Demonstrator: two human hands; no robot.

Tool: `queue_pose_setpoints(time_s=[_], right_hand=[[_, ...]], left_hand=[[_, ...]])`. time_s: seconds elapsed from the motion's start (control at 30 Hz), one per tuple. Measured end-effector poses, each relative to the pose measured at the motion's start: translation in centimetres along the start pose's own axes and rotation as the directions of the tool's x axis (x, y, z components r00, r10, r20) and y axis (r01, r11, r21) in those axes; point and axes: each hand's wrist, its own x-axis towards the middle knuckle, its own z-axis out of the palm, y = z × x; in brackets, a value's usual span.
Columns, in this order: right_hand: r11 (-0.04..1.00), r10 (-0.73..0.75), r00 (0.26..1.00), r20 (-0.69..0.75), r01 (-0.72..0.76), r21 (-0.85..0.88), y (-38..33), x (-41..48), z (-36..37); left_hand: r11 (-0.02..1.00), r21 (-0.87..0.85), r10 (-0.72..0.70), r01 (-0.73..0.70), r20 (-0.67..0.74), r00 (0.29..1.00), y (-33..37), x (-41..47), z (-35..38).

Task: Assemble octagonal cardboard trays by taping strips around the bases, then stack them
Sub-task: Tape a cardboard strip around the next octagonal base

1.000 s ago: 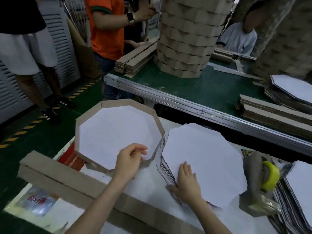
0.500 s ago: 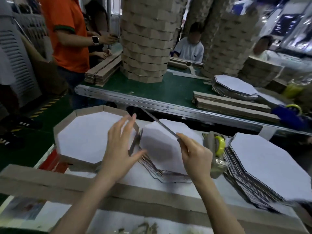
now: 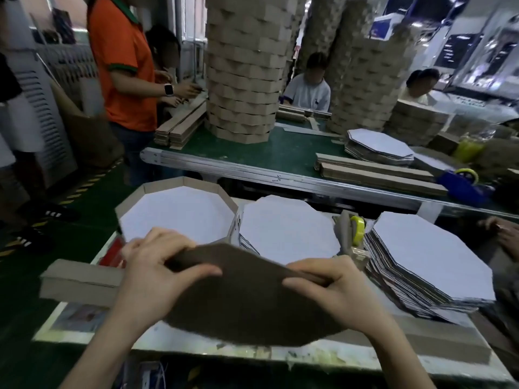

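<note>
Where the far green belt carries it, a tower of stacked trays (image 3: pixel 241 66) is cut off at the top edge. On the near worktable (image 3: pixel 337 357), an octagonal base (image 3: pixel 247 299) is held tilted, brown side toward the viewer; its white face is hidden and its outline is blurred. Behind it lie the right pile of bases (image 3: pixel 429 254), an assembled tray (image 3: pixel 168 183) at far left, and the middle pile of bases (image 3: pixel 286 228). Strips (image 3: pixel 78 279) at near left are partly covered. A tape dispenser (image 3: pixel 354 231) is wedged between the piles. The left hand (image 3: pixel 157 273) and right hand (image 3: pixel 337 287) are clamped on the base's upper edge, thumbs in front; the right fingers are hidden.
</note>
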Motion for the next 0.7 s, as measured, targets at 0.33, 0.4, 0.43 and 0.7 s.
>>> queue_pose_setpoints(time_s=[0.33,0.4,0.43,0.7], right_hand=[[0.824,0.563,0.823,-0.080,-0.552,0.126,13.1,3.6,5.4],[0.788,0.616,0.787,0.022,-0.615,-0.035,16.2,3.2,6.6],[0.771,0.637,0.768,0.072,-0.631,-0.088,17.3,2.9,7.2],[0.807,0.555,0.781,0.287,-0.422,-0.413,21.8,2.8,9.5]], left_hand=[[0.971,0.046,-0.238,0.235,0.071,0.969,-3.5,-2.8,-2.0],[0.975,0.053,-0.218,0.216,0.048,0.975,-2.9,-2.5,-2.2],[0.977,0.054,-0.211,0.209,0.041,0.977,-2.6,-2.3,-2.4],[0.989,-0.014,-0.151,0.150,-0.030,0.988,-1.6,-0.2,-3.6]])
